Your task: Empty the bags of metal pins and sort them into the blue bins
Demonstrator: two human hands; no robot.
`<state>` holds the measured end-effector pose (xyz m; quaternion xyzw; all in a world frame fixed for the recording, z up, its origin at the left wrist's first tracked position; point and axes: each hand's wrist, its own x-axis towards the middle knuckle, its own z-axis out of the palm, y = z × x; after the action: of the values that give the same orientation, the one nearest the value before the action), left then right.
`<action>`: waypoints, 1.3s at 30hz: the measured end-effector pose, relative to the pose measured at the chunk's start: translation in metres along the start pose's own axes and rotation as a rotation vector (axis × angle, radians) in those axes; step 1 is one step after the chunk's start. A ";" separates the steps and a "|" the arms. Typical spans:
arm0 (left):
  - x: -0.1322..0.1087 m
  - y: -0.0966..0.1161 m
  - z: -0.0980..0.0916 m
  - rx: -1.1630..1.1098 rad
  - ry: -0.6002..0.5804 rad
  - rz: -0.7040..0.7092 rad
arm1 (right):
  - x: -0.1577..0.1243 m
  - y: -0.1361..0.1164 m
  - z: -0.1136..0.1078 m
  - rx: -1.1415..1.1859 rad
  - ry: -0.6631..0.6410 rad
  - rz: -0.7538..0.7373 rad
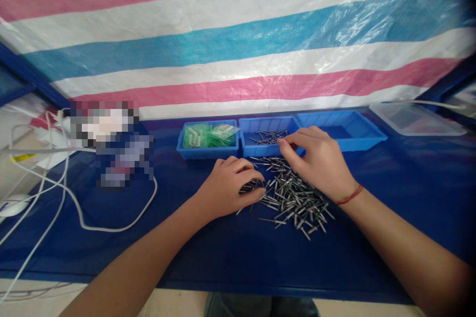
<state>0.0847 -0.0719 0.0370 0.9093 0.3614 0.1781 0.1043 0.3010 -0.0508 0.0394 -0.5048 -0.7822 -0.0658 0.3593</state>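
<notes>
A loose heap of small grey metal rivets [293, 198] lies on the blue table [223, 242]. My left hand [230, 183] rests at the heap's left edge, fingers curled round a small bunch of rivets. My right hand [316, 158] hovers over the heap's far side, fingertips pinched together at the front rim of the middle blue tray [267, 141], which holds a few rivets. What the pinch holds is too small to see. A red string circles my right wrist.
Left blue tray [207, 138] holds green plastic bags. Right blue tray [342, 131] and a clear plastic lid [416, 120] sit further right. White cables [111, 225] loop across the table's left side by a blurred-out object. A striped tarp hangs behind.
</notes>
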 end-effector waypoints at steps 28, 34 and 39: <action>-0.002 -0.001 0.005 0.117 -0.090 0.086 | -0.001 -0.008 -0.001 0.063 -0.115 -0.020; 0.000 -0.002 0.003 0.163 -0.082 0.033 | -0.001 -0.008 -0.001 0.055 -0.151 -0.034; 0.001 -0.005 0.002 0.163 -0.079 0.015 | 0.000 -0.008 -0.004 0.084 -0.199 -0.052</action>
<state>0.0829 -0.0680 0.0340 0.9239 0.3632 0.1126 0.0426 0.2957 -0.0565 0.0445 -0.4728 -0.8290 0.0080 0.2987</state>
